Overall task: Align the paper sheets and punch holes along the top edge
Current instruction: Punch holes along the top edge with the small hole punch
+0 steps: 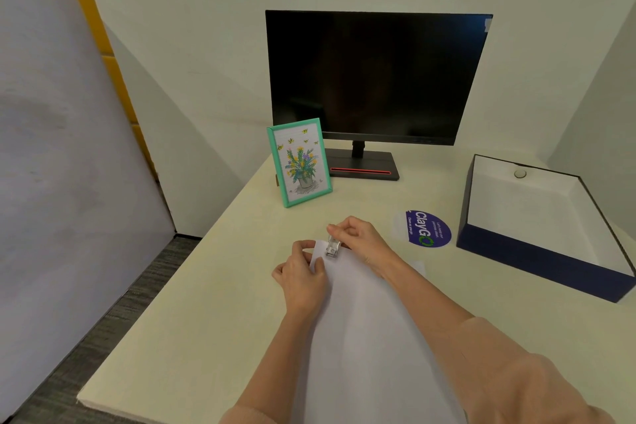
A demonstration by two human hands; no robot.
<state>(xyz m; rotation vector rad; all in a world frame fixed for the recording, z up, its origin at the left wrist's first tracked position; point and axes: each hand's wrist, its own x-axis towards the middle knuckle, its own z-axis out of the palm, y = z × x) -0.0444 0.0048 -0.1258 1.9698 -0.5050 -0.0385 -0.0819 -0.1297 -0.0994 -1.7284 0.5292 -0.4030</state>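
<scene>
white paper sheets (361, 320) on cream desk (213, 303), left hand (303, 280) pinching top corner, right hand (358, 237) gripping small metal hole punch (332, 247) on top edge

The paper sheets (361, 320) are plain white, stacked together, running from the near desk edge at 6 o'clock up toward 12 o'clock, tilted slightly so the top edge leans to 11 o'clock; the lower part lifts off the desk; the hole punch (332, 247), small, silver metal, sits clamped over the top edge near its middle, its mouth facing 6 o'clock.
</scene>
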